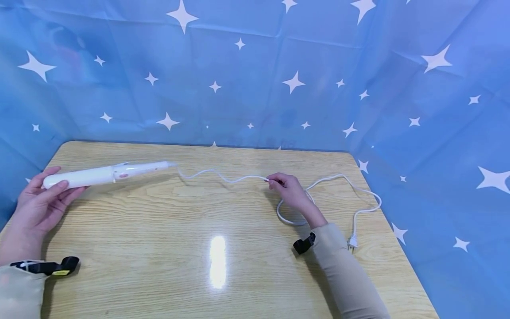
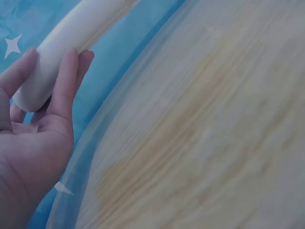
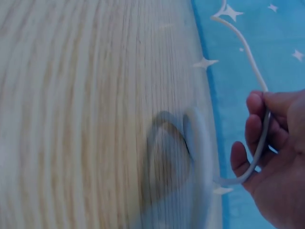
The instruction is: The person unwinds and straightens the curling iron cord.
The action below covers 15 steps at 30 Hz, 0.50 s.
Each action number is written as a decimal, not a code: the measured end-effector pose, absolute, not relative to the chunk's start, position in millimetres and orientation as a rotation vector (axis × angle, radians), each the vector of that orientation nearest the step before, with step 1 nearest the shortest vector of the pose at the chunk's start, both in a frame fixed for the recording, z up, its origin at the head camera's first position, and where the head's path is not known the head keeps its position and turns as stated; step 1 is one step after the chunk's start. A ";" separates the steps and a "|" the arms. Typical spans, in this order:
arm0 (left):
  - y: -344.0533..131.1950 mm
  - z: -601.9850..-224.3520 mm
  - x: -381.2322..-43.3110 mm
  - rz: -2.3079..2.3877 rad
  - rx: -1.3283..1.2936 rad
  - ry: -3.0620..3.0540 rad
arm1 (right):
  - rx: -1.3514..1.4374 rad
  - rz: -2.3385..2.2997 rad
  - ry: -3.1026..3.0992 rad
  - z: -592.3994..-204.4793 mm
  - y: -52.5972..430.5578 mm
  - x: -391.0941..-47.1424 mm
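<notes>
A white curling iron [image 1: 91, 176] is held up over the left of the table, its thick end toward the left. My left hand [image 1: 48, 199] grips that thick end between thumb and fingers, as the left wrist view also shows on the white barrel [image 2: 52, 62]. From the thin tapered end a white power cord [image 1: 215, 172] runs wavy to the right. My right hand [image 1: 288, 190] pinches this cord between thumb and fingertips; in the right wrist view the cord [image 3: 252, 59] passes across the fingers. Beyond that hand, the cord loops toward a plug [image 1: 352, 241].
The wooden table [image 1: 159, 248] has a bright light reflection near its middle. Blue cloth with white stars [image 1: 247, 66] stands behind and beside the table. Black wrist cameras [image 1: 304, 243] sit on both sleeves, and the loose cord loop lies at the right.
</notes>
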<state>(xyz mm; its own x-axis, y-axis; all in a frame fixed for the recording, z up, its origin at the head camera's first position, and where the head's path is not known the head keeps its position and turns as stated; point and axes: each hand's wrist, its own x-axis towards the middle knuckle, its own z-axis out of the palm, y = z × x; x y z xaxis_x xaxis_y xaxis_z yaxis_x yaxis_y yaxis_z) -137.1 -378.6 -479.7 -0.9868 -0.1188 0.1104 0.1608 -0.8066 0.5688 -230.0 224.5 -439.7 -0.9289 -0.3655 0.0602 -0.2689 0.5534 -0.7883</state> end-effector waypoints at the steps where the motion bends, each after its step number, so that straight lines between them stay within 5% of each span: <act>1: -380.5 -479.8 -137.4 -2.847 -0.080 -0.916 | -0.559 -1.322 2.675 -441.1 223.7 -230.5; 15: -393.4 -487.2 -141.3 -2.732 0.208 -1.036 | -0.606 -1.229 2.660 -450.3 206.1 -220.0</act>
